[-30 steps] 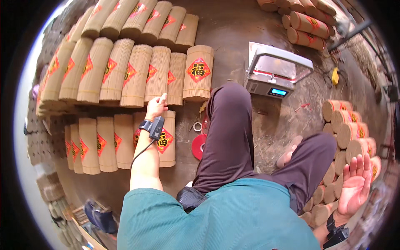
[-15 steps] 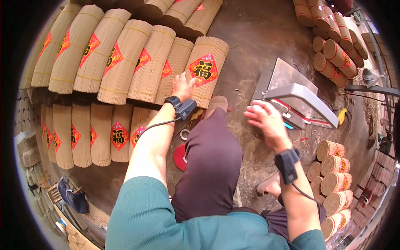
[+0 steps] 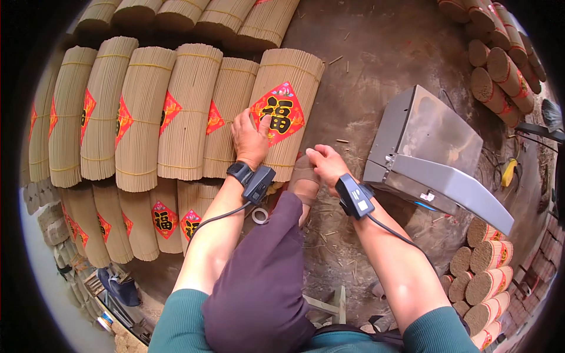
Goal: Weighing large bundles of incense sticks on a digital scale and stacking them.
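A bundle of thin tan sticks [image 3: 288, 73], like incense, lies at the near right end of a row, tied with yellow bands and bearing a red diamond label [image 3: 279, 115]. My left hand [image 3: 250, 140] rests at that bundle's left edge, fingers stretched and thumb raised beside the label. Just off its lower right side is my right hand [image 3: 329, 167], fingers loosely bent and apart, with nothing visible in them. Both wrists wear black strapped devices with cables. A sandalled foot [image 3: 305, 176] shows between the bundle and my right hand.
More bundles [image 3: 191, 112] lie in rows to the left. A grey metal machine [image 3: 435, 132] with a long angled arm stands at right. Stacked bundles [image 3: 491, 285] rise at lower right, others [image 3: 500, 82] at upper right. A white tape roll [image 3: 259, 216] lies by my knee.
My right hand has moved left, from beside the machine to near the bundle's right side. My left hand stays at the bundle's left edge. The view has shifted; the red disc is now hidden.
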Available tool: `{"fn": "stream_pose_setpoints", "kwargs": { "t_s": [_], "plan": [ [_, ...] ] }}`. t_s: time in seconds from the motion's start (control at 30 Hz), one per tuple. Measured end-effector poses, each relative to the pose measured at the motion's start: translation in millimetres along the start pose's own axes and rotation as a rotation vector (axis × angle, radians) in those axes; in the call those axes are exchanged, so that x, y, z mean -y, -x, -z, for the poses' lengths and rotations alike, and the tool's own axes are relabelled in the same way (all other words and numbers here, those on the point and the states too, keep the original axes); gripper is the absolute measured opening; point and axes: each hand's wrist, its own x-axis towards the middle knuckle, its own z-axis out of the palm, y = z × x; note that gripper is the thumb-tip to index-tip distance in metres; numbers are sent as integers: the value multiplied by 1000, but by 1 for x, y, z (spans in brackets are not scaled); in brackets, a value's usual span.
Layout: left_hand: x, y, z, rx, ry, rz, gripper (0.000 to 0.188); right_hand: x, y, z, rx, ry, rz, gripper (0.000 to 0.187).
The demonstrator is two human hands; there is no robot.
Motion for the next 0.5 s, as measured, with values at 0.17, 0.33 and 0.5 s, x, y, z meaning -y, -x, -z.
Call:
{"fn": "stream_pose_setpoints", "kwargs": {
  "t_s": [0.17,0.33,0.5],
  "plan": [
    [0,0,1,3,12,22,58,7,-29,-30,-9,-11,65,74],
    [-1,9,5,8,6,-31,59,18,-35,-43,2,-111,84,89],
    [-9,6,1,17,27,40,64,6,-51,-46,-28,-218,45,89]
  ]
}}
